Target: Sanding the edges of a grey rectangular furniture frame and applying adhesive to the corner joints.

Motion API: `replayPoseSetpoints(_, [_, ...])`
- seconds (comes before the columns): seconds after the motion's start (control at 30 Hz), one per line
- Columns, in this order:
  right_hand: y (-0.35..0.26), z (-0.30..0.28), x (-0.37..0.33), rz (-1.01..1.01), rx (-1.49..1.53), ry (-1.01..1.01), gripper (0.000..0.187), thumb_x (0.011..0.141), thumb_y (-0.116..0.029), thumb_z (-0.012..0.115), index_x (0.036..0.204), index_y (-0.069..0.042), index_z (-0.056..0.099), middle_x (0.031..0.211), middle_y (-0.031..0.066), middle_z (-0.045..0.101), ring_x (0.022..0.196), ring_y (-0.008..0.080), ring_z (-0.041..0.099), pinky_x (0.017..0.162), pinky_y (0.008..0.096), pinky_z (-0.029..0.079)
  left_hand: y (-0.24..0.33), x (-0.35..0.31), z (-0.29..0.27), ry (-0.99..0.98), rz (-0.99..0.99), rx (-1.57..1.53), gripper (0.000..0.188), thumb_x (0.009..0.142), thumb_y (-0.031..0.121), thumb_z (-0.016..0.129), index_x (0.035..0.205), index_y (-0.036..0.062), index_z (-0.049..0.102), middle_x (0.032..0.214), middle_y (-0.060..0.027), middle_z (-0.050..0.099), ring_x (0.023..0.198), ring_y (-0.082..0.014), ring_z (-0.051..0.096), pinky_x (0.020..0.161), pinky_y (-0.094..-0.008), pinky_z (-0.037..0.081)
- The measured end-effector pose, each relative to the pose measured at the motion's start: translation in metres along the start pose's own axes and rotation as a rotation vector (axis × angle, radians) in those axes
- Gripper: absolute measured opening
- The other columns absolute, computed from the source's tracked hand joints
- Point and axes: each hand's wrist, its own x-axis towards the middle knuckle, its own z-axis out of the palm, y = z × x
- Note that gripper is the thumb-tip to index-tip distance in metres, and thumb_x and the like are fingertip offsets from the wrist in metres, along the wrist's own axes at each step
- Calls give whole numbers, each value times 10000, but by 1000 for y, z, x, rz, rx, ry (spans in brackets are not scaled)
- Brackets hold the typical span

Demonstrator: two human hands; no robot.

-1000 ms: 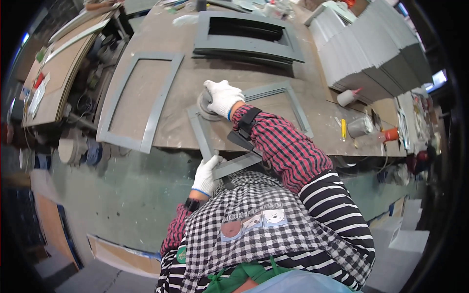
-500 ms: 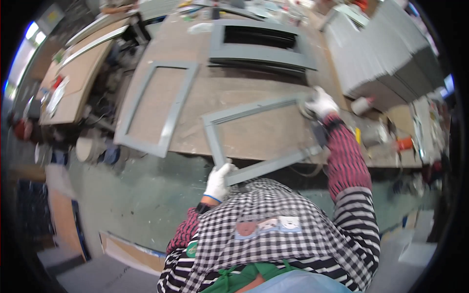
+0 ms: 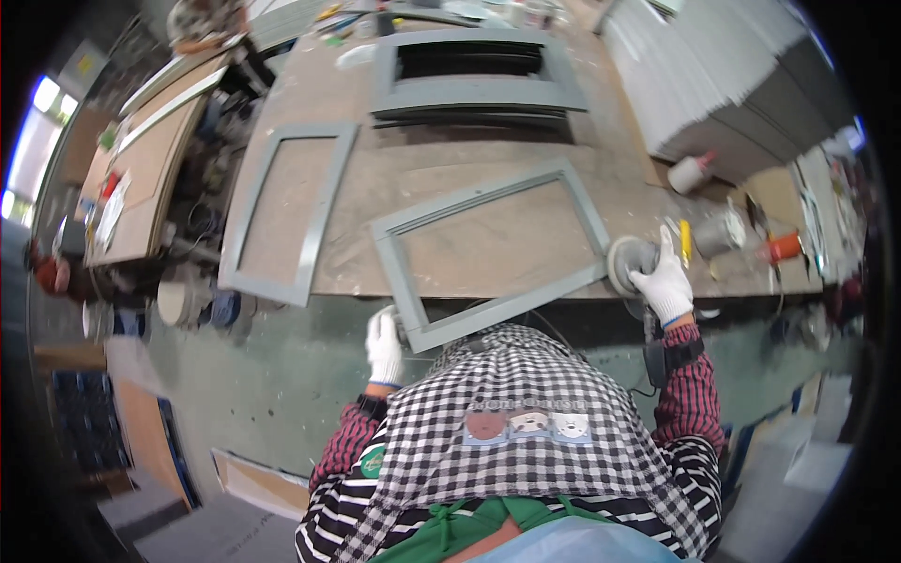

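Observation:
A grey rectangular frame (image 3: 497,314) lies slanted on the brown worktable (image 3: 347,267), its near left corner jutting over the front edge. Just left of that corner is my left hand (image 3: 383,347), in a white glove, its fingers pressed together. Something greyish shows beside those fingers, too small to name. My right hand (image 3: 668,284), also gloved, grips a round power sander (image 3: 631,263) at the frame's right corner, forefinger stretched out. Whether the sander's disc touches the frame is unclear. From it a hose or cord runs down along my right forearm.
Another grey frame (image 3: 316,225) lies at the left, and a stack of grey frames (image 3: 479,98) at the back. Tall grey panels (image 3: 694,84) stand at the right, near a white container (image 3: 690,174) and a yellow tool (image 3: 685,242). A person (image 3: 202,28) is at the far left.
The sander in my right hand has moved nearer, from the frame's far right corner to its near right one. My left hand has shifted left, off the frame's near bar.

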Motion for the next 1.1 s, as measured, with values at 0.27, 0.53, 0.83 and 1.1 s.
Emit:
replayPoseSetpoints(0.27, [52, 2, 6, -38, 318, 261, 1053, 747, -280, 795, 1589, -157, 174, 1407, 255, 521, 1243, 412, 564, 1034, 448, 464, 97, 35, 6, -440, 1212, 964, 293, 740, 100, 667, 1031, 104, 634, 1234, -149, 572, 1210, -369, 527, 1052, -581, 354])
replayPoseSetpoints(0.53, [55, -11, 1, -28, 546, 348, 1010, 765, -180, 788, 1569, -43, 191, 1489, 274, 438, 1353, 366, 484, 1115, 382, 393, 207, 22, 11, -433, 1393, 165, 322, 707, 9, 746, 1007, 77, 652, 901, -67, 682, 879, -265, 681, 1116, -549, 380])
replayPoseSetpoints(0.83, [33, 0, -6, -137, 504, 259, 977, 766, -92, 768, 1570, -67, 213, 1505, 258, 421, 1379, 344, 455, 1135, 388, 374, 182, 56, -89, 299, 481, -730, 146, 1001, 192, 630, 1033, 65, 566, 878, -42, 628, 784, -184, 619, 821, -426, 556])
replayPoseSetpoints(1.1, [-10, 13, -6, -163, 179, 62, 873, 746, -255, 784, 1492, -162, 342, 1339, 215, 566, 1210, 409, 580, 1017, 453, 482, 82, 114, -163, 504, 67, -1122, 304, 1045, 384, 513, 930, 103, 527, 795, -35, 546, 713, -203, 560, 806, -471, 544])
